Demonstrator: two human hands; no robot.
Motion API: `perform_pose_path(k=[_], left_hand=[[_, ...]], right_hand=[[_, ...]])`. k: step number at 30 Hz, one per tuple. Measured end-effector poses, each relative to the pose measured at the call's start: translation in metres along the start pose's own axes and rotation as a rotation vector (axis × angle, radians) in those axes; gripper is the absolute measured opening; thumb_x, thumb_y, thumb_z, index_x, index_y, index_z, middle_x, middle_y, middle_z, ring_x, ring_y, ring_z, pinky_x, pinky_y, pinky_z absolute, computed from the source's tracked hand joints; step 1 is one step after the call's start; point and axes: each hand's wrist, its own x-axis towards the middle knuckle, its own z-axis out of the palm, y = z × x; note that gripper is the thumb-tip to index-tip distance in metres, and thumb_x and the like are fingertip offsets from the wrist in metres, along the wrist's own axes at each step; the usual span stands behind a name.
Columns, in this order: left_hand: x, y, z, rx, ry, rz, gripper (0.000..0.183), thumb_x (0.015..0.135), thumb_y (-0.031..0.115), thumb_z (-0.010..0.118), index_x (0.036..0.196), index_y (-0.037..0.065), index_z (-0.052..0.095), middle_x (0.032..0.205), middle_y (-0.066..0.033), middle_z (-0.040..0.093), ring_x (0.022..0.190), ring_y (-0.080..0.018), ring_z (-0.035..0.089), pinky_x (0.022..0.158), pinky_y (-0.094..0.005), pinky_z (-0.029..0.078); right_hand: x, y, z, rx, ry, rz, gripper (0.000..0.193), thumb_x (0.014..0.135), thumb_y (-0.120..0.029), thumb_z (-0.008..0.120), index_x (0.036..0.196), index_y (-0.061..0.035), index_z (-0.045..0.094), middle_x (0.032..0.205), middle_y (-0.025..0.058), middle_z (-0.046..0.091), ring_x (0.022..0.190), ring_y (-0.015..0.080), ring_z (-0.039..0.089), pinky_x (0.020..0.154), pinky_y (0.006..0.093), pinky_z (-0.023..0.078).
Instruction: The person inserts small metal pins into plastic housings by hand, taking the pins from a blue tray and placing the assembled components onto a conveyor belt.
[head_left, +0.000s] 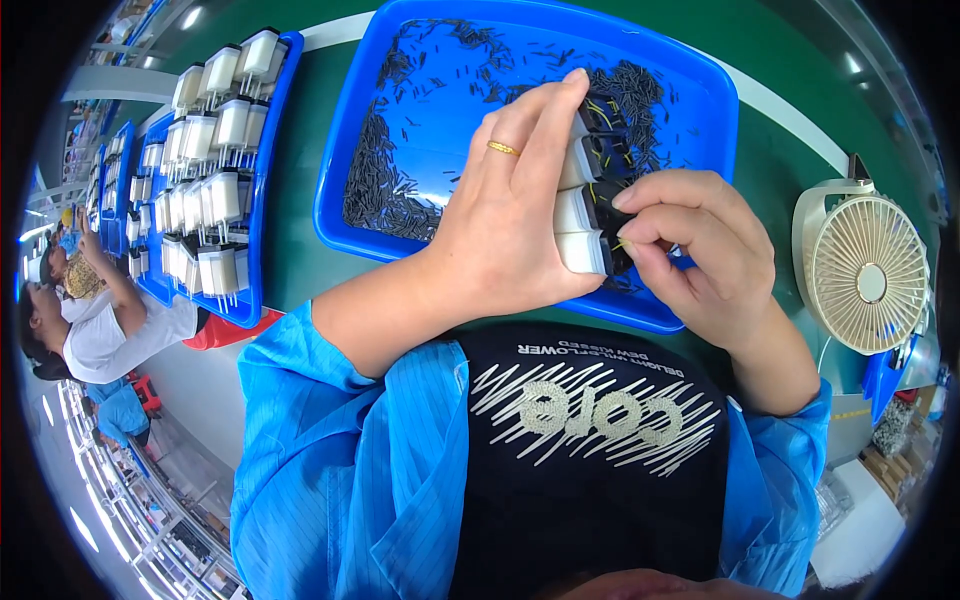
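Observation:
My left hand (495, 205) is wrapped round a short row of white rectangular blocks (578, 213), its thumb at the near end and its fingers along the far end. The blocks' black ends (607, 205) face right, with thin yellowish leads sticking out. My right hand (705, 245) pinches at one of these ends. What lies between its fingertips is too small to make out. Both hands are over the near right part of a blue tray (333, 185), where many short black tube-like pieces (378, 185) lie in loose heaps.
A blue tray (258, 235) at the left holds rows of similar white blocks (222, 197) with thin pins. On the right stands a cream-coloured fan (868, 270). The green tabletop (300, 215) lies beneath. Other people, one in a white top (95, 340), are at the far left.

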Motion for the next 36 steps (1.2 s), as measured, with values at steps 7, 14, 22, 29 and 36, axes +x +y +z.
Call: perform_pose_path(k=[7,14,22,29,36], left_hand=[[-0.001,0.001,-0.001,-0.001,-0.009,0.003,0.111,0.054,0.025,0.085,0.141,-0.004,0.023,0.133,-0.0224,0.040,0.121,-0.0371,0.041,0.100,-0.0429,0.037],[-0.002,0.000,0.000,0.003,-0.006,0.016,0.111,0.054,0.026,0.085,0.142,-0.004,0.022,0.135,-0.0225,0.038,0.122,-0.0377,0.040,0.101,-0.0436,0.037],[-0.003,0.003,-0.002,-0.032,-0.035,-0.033,0.112,0.054,0.024,0.085,0.142,-0.003,0.021,0.135,-0.0227,0.037,0.123,-0.0378,0.038,0.100,-0.0438,0.037],[0.000,0.003,-0.006,-0.052,-0.006,-0.048,0.106,0.055,0.023,0.081,0.139,-0.006,0.024,0.127,-0.0250,0.040,0.116,-0.0402,0.043,0.099,-0.0443,0.037],[0.002,0.005,-0.009,-0.121,0.043,-0.101,0.114,0.053,0.025,0.084,0.140,-0.008,0.019,0.126,-0.0273,0.041,0.118,-0.0406,0.042,0.100,-0.0466,0.036]], right_hand=[[0.002,0.005,-0.003,0.014,0.001,-0.097,0.019,0.064,0.003,0.073,0.079,-0.0022,0.062,0.092,0.0102,0.064,0.069,0.0202,0.063,0.052,0.0283,0.050],[0.003,0.003,-0.005,0.027,-0.017,-0.095,0.020,0.064,0.003,0.074,0.078,-0.0019,0.062,0.091,0.0098,0.064,0.069,0.0200,0.063,0.052,0.0279,0.050],[0.002,0.003,0.002,-0.029,0.027,-0.175,0.021,0.062,0.001,0.073,0.079,-0.0005,0.063,0.089,0.0111,0.064,0.065,0.0212,0.062,0.051,0.0285,0.050],[0.003,0.007,-0.003,-0.060,-0.029,-0.242,0.026,0.062,-0.007,0.073,0.086,0.0007,0.066,0.100,0.0113,0.066,0.085,0.0276,0.062,0.069,0.0346,0.050],[0.004,0.006,-0.015,0.044,-0.184,-0.167,0.030,0.084,-0.023,0.059,0.105,-0.0020,0.066,0.120,0.0224,0.059,0.120,0.0457,0.046,0.099,0.0517,0.036]])
